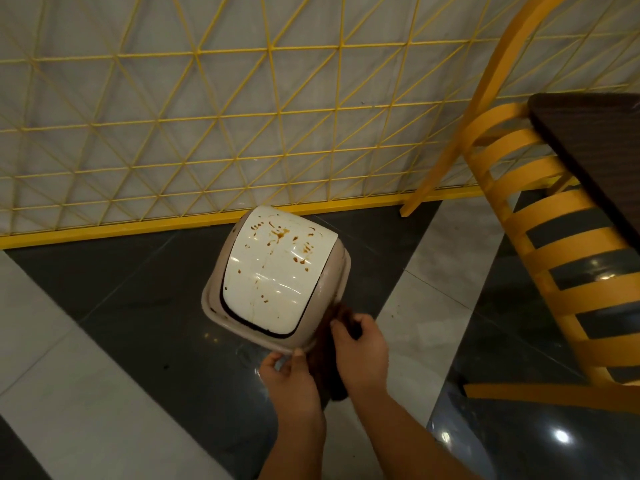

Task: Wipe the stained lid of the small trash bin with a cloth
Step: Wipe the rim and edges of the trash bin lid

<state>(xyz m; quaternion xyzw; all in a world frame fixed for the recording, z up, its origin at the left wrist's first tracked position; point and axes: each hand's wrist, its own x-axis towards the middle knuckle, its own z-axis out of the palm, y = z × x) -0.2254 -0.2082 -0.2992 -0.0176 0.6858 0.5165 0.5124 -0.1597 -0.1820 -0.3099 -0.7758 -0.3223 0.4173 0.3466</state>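
Small trash bin (332,271) sits on the dark floor tile (138,271), just in front of the yellow base rail of the lattice fence (173,133). Beige body, white curved swing lid (277,271) on top, seen from above.

Lid is stained — brown-orange spots and smears (278,233) clustered on the far half, a few scattered drops and faint streaks running toward the near edge. Glossy surface, ceiling lights reflecting across the middle.

Left hand (289,379) is at the bin's near rim, fingers curled, thumb and fingertips touching the beige edge — gripping the rim.

Right hand (362,351) is at the bin's near right corner, fingers curled round a dark brown cloth (327,372). Cloth is bunched, hanging between the two hands and pressed against the bin's side at the corner, not on the white lid surface.

Both forearms come in from the bottom of the view.

Surroundings: floor is dark glossy tile with pale diagonal bands (69,375). Yellow slatted chair (540,237) on the right, well apart from the bin, and the corner of a dark brown table top (595,140) above it.
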